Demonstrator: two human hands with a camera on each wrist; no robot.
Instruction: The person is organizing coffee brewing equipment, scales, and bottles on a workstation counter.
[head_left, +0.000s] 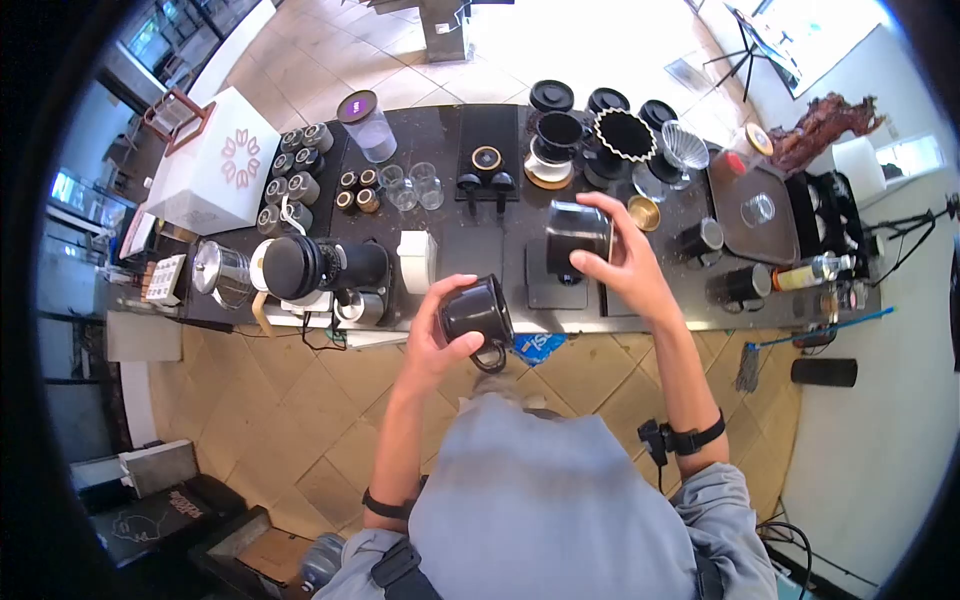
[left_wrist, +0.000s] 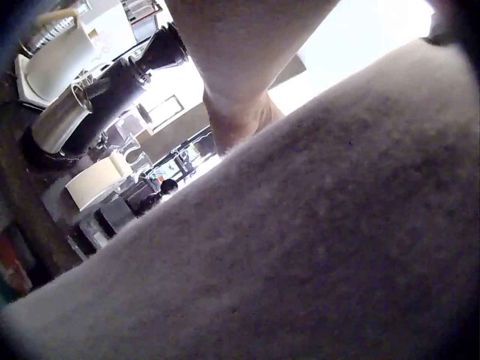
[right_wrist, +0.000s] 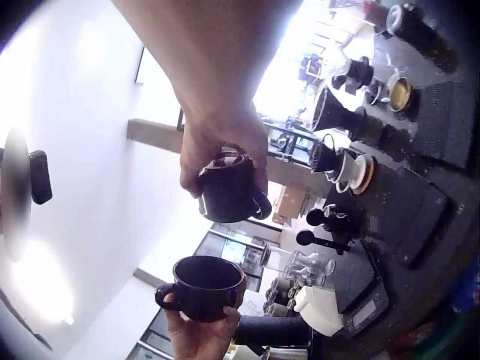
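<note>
My left hand [head_left: 430,338] grips a glossy black mug [head_left: 474,312] by its body in front of the counter edge, its handle pointing down towards me. Over the counter, to the right, my right hand [head_left: 628,262] holds a second black mug [head_left: 576,236] by its sides, fingers and thumb curled round it. In the right wrist view this second mug [right_wrist: 227,193] is above the first mug [right_wrist: 208,291], a gap between them, and both handles show. The left wrist view shows mostly forearm; hand and mug are hidden there.
A black scale [head_left: 556,290] lies below the right mug. A white container [head_left: 417,260] and a black grinder [head_left: 355,268] stand left of it. Glasses [head_left: 412,188], drippers [head_left: 625,140] and a brown tray [head_left: 750,215] sit farther back. More black mugs [head_left: 700,240] stand at right.
</note>
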